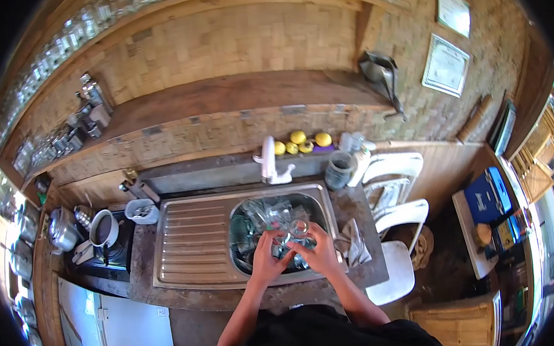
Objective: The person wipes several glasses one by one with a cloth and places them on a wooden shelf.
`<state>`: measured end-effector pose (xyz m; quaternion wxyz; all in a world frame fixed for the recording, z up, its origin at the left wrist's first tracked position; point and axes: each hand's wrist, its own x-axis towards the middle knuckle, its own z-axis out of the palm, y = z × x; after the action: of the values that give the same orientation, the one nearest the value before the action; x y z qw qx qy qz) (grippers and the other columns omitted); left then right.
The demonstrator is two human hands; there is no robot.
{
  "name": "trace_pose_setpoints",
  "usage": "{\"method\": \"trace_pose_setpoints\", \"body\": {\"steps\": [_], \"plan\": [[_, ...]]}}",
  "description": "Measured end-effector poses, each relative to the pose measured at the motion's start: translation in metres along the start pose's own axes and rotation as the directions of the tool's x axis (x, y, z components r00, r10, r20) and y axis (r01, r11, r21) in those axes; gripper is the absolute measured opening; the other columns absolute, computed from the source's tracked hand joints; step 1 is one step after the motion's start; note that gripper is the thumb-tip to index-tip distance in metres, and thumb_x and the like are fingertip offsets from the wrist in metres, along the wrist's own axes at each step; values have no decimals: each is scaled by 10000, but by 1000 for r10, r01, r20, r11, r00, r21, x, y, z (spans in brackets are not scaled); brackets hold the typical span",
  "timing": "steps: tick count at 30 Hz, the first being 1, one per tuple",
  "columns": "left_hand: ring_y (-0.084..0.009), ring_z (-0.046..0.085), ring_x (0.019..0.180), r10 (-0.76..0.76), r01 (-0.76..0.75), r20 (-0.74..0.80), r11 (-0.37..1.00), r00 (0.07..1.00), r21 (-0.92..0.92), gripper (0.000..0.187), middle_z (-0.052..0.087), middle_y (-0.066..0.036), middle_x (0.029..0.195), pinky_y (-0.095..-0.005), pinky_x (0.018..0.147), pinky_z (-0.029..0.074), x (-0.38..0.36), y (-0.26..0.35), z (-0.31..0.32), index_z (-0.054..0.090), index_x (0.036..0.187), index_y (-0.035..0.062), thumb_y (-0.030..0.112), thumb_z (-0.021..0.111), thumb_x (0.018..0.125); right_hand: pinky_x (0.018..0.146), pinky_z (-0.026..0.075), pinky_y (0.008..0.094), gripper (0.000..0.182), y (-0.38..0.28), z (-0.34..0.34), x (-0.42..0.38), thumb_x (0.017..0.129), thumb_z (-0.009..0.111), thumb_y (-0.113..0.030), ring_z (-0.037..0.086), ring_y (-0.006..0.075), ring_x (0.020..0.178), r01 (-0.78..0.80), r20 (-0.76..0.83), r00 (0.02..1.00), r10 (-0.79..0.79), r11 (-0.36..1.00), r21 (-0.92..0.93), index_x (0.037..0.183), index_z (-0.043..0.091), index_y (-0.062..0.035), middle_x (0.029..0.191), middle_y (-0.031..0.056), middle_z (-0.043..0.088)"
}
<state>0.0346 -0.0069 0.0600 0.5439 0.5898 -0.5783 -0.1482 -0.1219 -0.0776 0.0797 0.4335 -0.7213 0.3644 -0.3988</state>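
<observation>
Over the sink basin (326,215), both my hands are close together, thumbs nearly meeting. My right hand (320,254) has its fingers around the rim of a small clear drinking glass (299,228). My left hand (268,260) is curled to its left, with a small greenish and pink patch at its fingertips; what it holds is too small to make out. Below and beyond my hands, the basin is filled with several clear glasses (278,212) and other glassware, partly hidden by my hands. A white faucet (268,161) stands behind the basin.
Left of the basin lies the ribbed steel drainboard (192,238). Farther left are a white tub (142,212) and a pot (104,228) on a stove. A cloth (355,243) and a large jar (339,170) are at the right; yellow fruits (298,137) line the back ledge.
</observation>
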Motion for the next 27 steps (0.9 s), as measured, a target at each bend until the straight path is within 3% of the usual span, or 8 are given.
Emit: {"method": "trace_pose_setpoints", "body": {"steps": [3,8,11,14,17,22,25,27], "plan": [[-265,608,859,30,-28,-61,999,998,45,454,654,-102,1065,-363,761,521,15,4,-50,640,1115,47,70,857,716,933,530,383,591,-47,26,25,763,890,-171,653,271,1109,255,-23,965,-261,957,-140,1266,628,-3,1188,146,645],[-244,620,854,143,-113,-222,983,965,144,332,673,-111,1032,-341,771,504,70,-2,-146,672,1078,43,-2,779,767,948,499,381,659,-130,60,85,737,904,-177,631,327,1115,412,-48,907,-417,906,-99,1307,612,-19,1208,168,636],[-248,642,885,350,-314,-234,933,907,178,325,671,-126,1058,-332,765,501,131,46,-203,661,1116,39,36,765,808,954,497,381,688,-183,76,131,725,903,-146,632,329,1117,552,-127,816,-564,825,-121,1324,593,-11,1224,166,636],[-218,629,957,455,-465,-229,885,860,11,319,663,-125,1122,-318,771,472,190,93,-235,648,1158,23,83,738,858,934,522,384,679,-239,83,174,738,885,-89,635,346,1113,642,-174,736,-654,756,-124,1337,576,-4,1260,181,613],[-226,629,983,582,-583,-248,809,775,75,343,646,-139,1158,-324,792,481,239,131,-258,628,1204,19,78,725,880,933,526,384,654,-291,81,221,720,868,-26,636,355,1116,760,-224,594,-773,630,-161,1310,586,-10,1261,180,616],[-229,654,1104,652,-643,-286,753,702,139,295,643,-124,1179,-343,848,513,310,177,-292,613,1208,21,57,686,925,954,510,377,601,-363,69,286,714,828,26,607,343,1153,849,-253,417,-873,474,-234,1269,605,-16,1230,168,595],[-237,655,1116,651,-666,-336,741,680,87,294,651,-125,1187,-349,856,519,358,193,-295,611,1205,17,59,688,925,948,511,375,599,-389,61,325,728,837,2,607,331,1147,838,-282,387,-878,462,-290,1281,606,-22,1215,158,589],[-292,669,1111,689,-664,-332,719,644,205,296,675,-156,1171,-369,883,527,388,204,-298,611,1216,26,94,668,934,932,526,380,596,-407,54,350,733,853,-38,636,320,1132,844,-304,362,-882,448,-295,1281,618,-21,1223,169,624]]}}
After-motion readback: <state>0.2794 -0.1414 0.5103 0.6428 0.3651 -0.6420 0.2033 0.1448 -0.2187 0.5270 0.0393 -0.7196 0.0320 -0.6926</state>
